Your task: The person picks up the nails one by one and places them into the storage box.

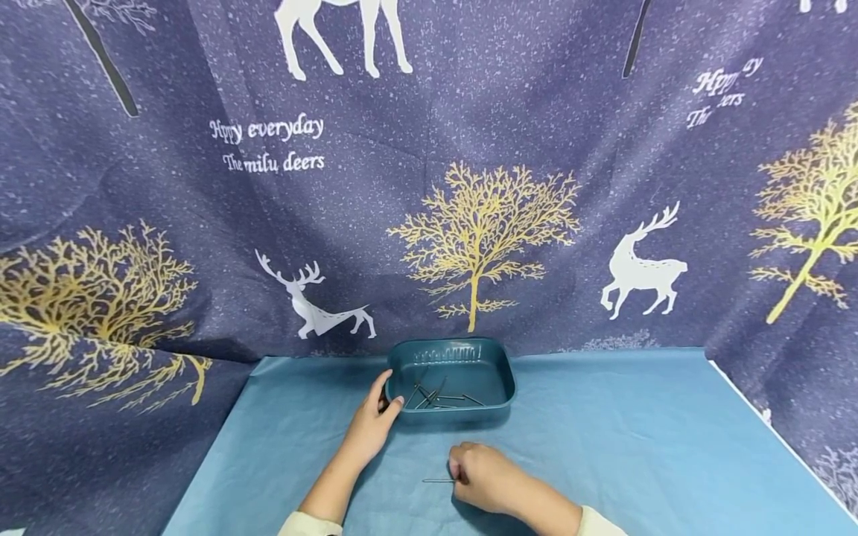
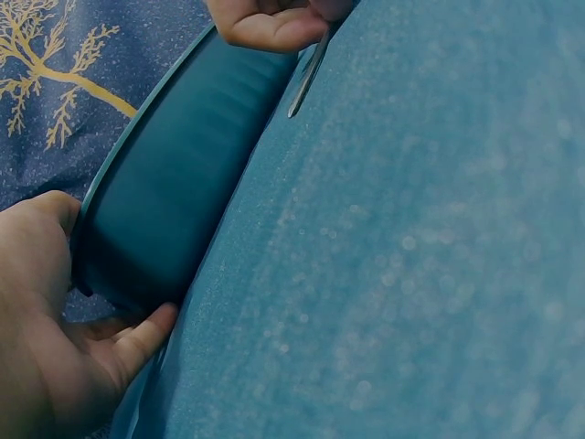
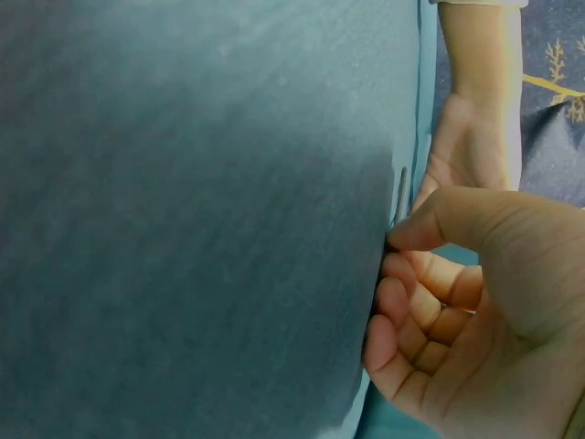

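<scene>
A dark teal rectangular tray [image 1: 462,415] stands at the back of the table, with several thin metal nails [image 1: 442,398] lying loose inside, mostly toward its left. My left hand [image 1: 372,428] grips the tray's left end, thumb at the front corner and fingers along the side. In front of the tray, low over the cloth, my right hand [image 1: 485,476] pinches a thin nail-like metal rod [image 1: 438,480] between thumb and curled fingers. The rod points left, and its other end is hidden in the hand. In the left wrist view its free end [image 2: 306,87] looks blunt.
A light blue cloth [image 1: 637,439] covers the table. Behind the tray hangs a dark blue curtain [image 1: 550,298] printed with white deer and yellow trees, close to the tray's back wall. The cloth's right edge [image 1: 771,420] runs diagonally.
</scene>
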Motion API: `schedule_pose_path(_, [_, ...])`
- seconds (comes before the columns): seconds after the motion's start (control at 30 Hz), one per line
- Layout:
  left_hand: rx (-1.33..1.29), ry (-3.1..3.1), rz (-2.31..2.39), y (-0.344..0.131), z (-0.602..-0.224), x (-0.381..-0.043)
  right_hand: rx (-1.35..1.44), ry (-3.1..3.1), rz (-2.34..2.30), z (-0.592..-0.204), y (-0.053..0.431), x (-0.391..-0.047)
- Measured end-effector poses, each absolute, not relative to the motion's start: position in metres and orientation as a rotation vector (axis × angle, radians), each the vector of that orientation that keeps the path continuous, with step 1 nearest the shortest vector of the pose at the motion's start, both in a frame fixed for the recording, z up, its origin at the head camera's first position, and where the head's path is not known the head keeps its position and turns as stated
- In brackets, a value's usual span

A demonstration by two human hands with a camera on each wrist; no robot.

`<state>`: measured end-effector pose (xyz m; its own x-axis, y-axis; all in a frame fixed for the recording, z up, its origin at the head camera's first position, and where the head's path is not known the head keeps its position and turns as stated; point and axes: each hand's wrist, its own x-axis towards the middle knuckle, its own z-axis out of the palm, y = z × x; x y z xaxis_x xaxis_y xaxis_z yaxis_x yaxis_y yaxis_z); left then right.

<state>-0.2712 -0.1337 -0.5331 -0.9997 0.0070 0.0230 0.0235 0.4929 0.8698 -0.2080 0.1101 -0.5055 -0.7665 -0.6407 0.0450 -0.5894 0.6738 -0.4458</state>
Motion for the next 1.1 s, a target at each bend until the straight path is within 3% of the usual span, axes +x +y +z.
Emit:
schedule_pose_path(0.37, [-0.035, -2.694, -1.564, -0.135, -0.533, -0.271, -1.098, 2.806, -0.699, -0.509, 0.111, -0.209])
schedule_pose_path(1.1, [-0.036, -2.69, -1.592, -0.134, -0.533, -0.271, -0.99, 2.888, -0.967, -0.496, 0.118, -0.22])
